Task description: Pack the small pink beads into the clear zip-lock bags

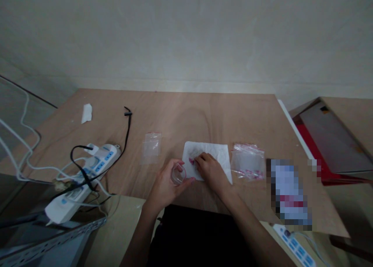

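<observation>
My left hand (166, 185) is curled round a small clear round container (178, 173), its opening facing up. Beside it a white sheet (220, 154), paper or cloth, lies on the wooden table. Over this sheet my right hand (208, 170) is closed with the fingertips down. Small pink pieces (191, 161) show right at those fingertips, too small to name. What the right fingers hold, if anything, is hidden. To the right of the sheet is a pile of clear zip bags (248, 162) with pink pieces inside. A flat clear zip bag (151, 147) lies to the left.
A white power strip (99, 164) with tangled cables is at the table's left edge, and a black cable (128, 127) runs past it. A blurred-out phone-like object (290, 193) lies right. Another power strip (294, 245) sits below the front right edge. A white scrap (86, 113) lies far left.
</observation>
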A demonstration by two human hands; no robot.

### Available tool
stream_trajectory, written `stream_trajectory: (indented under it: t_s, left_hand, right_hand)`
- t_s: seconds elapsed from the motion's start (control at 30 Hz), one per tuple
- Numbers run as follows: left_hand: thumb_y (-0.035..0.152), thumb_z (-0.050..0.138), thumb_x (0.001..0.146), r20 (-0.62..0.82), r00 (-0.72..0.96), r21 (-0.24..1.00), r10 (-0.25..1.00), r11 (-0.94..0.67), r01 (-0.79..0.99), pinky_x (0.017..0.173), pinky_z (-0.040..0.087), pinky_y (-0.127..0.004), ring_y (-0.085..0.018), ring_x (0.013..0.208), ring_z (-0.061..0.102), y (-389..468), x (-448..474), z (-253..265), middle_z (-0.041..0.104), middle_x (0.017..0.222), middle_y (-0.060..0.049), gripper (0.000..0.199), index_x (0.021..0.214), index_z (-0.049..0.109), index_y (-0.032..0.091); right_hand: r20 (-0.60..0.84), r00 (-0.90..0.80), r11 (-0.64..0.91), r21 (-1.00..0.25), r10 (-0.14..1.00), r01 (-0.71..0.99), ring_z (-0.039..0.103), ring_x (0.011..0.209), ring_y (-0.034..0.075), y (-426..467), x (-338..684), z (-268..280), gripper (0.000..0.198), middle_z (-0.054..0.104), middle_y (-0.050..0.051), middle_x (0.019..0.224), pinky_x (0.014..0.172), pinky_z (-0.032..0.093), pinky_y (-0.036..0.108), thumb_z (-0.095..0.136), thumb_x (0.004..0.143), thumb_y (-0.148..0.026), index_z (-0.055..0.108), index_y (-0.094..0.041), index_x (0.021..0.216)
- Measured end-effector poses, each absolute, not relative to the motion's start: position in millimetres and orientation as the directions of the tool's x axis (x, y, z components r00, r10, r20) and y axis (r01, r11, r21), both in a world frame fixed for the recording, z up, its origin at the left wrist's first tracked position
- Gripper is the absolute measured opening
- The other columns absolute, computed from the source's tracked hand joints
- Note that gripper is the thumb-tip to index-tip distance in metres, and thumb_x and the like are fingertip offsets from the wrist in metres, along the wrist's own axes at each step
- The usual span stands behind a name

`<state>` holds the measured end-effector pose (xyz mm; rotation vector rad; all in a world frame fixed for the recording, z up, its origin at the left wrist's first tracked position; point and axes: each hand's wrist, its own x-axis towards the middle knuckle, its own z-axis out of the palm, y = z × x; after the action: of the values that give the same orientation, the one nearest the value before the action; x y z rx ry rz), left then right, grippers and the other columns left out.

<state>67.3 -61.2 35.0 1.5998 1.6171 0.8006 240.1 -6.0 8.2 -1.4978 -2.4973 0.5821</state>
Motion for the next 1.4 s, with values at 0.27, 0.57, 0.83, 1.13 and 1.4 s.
stream_trajectory:
  t_s: [0.27,0.57,0.83,1.13,1.4]
  left_hand:
    - [0.037,0.073,0.077,-0.069,0.034,0.842,0.997,0.040,0.538,0.077,0.053,-0.032,-0.018,0.084,0.065,-61.3,68.9,36.5,0.066,0.089,-0.002,0.034,0.102,0.056,0.020]
    - [0.036,0.073,0.077,-0.044,0.027,0.833,0.999,0.022,0.553,0.078,0.052,-0.033,-0.018,0.082,0.064,-62.5,69.5,35.3,0.064,0.087,-0.001,0.035,0.101,0.053,0.021]
    - [0.036,0.071,0.077,0.005,0.007,0.837,1.000,-0.008,0.548,0.077,0.052,-0.033,-0.017,0.081,0.063,-60.1,75.8,32.4,0.062,0.086,0.000,0.032,0.098,0.052,0.022]
    - [0.026,0.065,0.069,0.104,0.104,0.898,0.989,-0.138,0.418,0.075,0.054,-0.035,-0.020,0.085,0.065,-49.9,101.2,31.6,0.063,0.095,-0.005,0.039,0.100,0.042,0.022]
    - [0.024,0.066,0.068,0.086,0.065,0.897,0.994,-0.106,0.429,0.074,0.053,-0.034,-0.019,0.084,0.062,-61.8,105.7,23.7,0.060,0.093,-0.003,0.039,0.099,0.043,0.023]
  right_hand:
    - [-0.098,-0.407,0.355,-0.337,0.908,0.872,0.064,0.094,0.026,-4.0,234.7,15.0,0.025,0.068,0.017,0.098,0.080,0.052,0.036,0.045,0.092,-0.004,0.068,-0.012,0.096]
    - [-0.011,-0.379,0.323,-0.499,0.925,0.804,0.067,0.087,0.021,2.6,247.8,7.1,0.022,0.072,0.013,0.092,0.081,0.053,0.034,0.052,0.089,-0.007,0.072,-0.014,0.088]
    - [0.135,-0.255,0.265,-0.762,0.957,0.591,0.070,0.071,0.015,-8.3,254.0,31.0,0.015,0.075,0.007,0.086,0.068,0.058,0.028,0.059,0.086,-0.016,0.074,-0.017,0.090]
    - [0.120,-0.404,0.280,-0.887,0.907,0.366,0.068,0.071,0.012,-39.1,239.7,73.4,0.021,0.074,0.003,0.088,0.064,0.055,0.022,0.062,0.082,-0.006,0.075,-0.021,0.089]
    - [0.072,-0.488,0.328,-0.824,0.870,0.462,0.071,0.086,0.016,-46.4,245.9,68.2,0.023,0.075,0.006,0.100,0.076,0.057,0.029,0.058,0.089,-0.010,0.074,-0.022,0.101]
